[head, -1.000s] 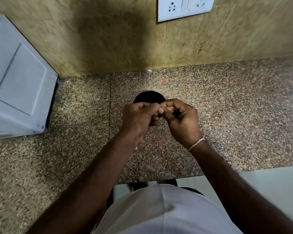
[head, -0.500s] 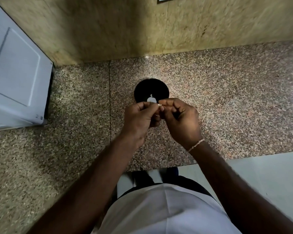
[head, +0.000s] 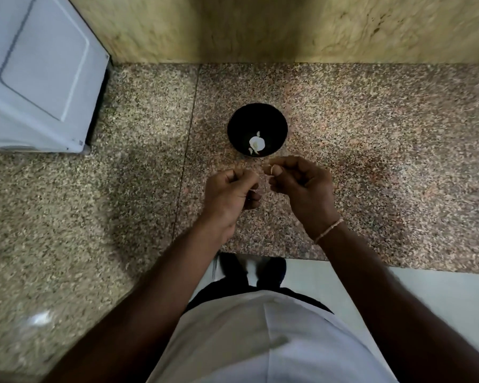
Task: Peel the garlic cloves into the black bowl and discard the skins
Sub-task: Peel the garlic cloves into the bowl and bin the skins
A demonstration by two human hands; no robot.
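Both hands hover near the counter edge, just in front of the black bowl [head: 257, 117]. Left hand [head: 230, 193] and right hand [head: 302, 186] have fingers curled, each pinching something tiny, probably garlic skin; blur hides it. Pale garlic pieces [head: 256, 142] lie in the bowl on the granite counter [head: 385, 161]. White appliance [head: 39, 70] is cut off at the left.

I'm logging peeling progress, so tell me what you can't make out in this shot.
- Head view: what the left hand and right hand pinch; curled fingers and blur hide it.
- White pieces in the black bowl: too small to tell cloves from skins.
- White appliance: cut off by the left edge.
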